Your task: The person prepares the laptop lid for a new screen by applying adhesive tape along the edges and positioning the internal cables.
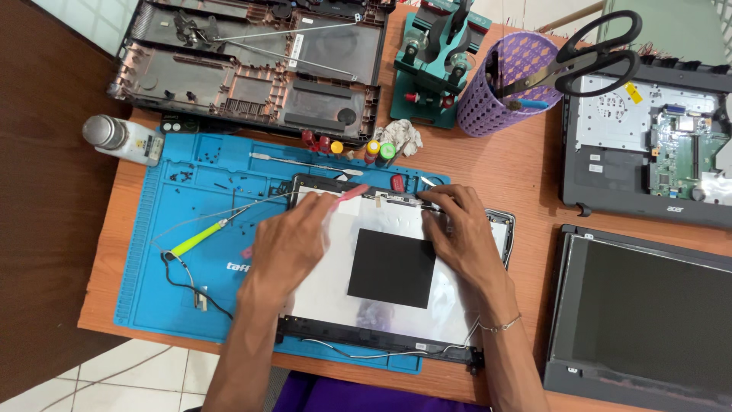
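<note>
left hand point(290, 240) pinching pink pick point(352, 193) | right hand point(465, 229) pressing lid point(396, 252) edge, grasping nothing | risk: pry too hard, clips snap (thin plastic)

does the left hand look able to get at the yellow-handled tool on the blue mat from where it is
Probably yes. The left hand rests on the laptop lid panel, and the yellow-handled tool lies just to its left on the blue mat, with only small screws and thin cables between.

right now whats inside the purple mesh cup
Black-handled scissors stand in the purple mesh cup, handles up, beside a blue pen-like tip. The cup wall hides their lower ends and anything else at the bottom.
</note>
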